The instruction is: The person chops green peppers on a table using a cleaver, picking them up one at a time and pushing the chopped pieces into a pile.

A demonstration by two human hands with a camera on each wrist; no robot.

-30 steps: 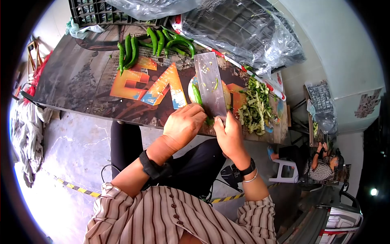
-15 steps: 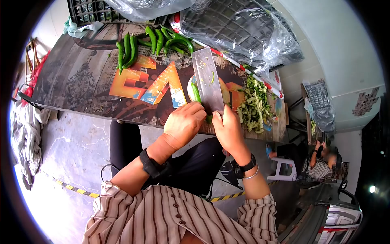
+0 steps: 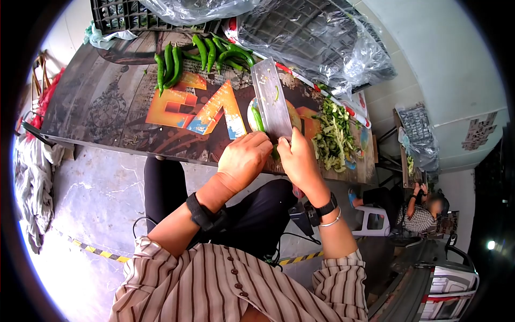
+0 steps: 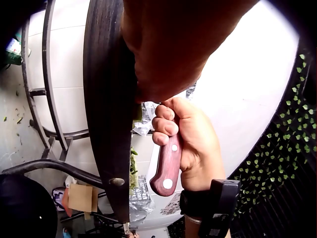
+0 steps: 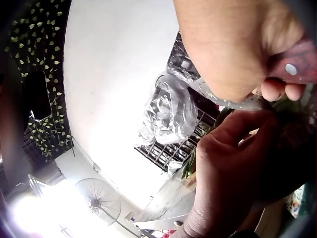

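Observation:
My right hand (image 3: pixel 301 163) grips a cleaver by its reddish wooden handle (image 4: pixel 169 166), which has light rivets. The broad metal blade (image 3: pixel 271 99) points away over the table, with a few green bits stuck to it. Left of the blade, a green chili pepper (image 3: pixel 257 119) sticks out beyond the fingers of my left hand (image 3: pixel 242 161), which holds its near end close to the blade's base. That end of the pepper is mostly hidden by the fingers. Chopped green pepper (image 3: pixel 335 137) lies in a heap to the right of the blade.
Several whole green chilies (image 3: pixel 173 67) lie at the back of the printed wooden table (image 3: pixel 102 112). Behind them stand a black crate (image 3: pixel 120 16) and plastic-wrapped black crates (image 3: pixel 316 40). Another person (image 3: pixel 418 214) sits far right beside a white stool (image 3: pixel 370 221).
The cleaver blade and my right hand have shifted slightly away and to the left. Fewer green bits show on the blade. My left hand stays about where it was.

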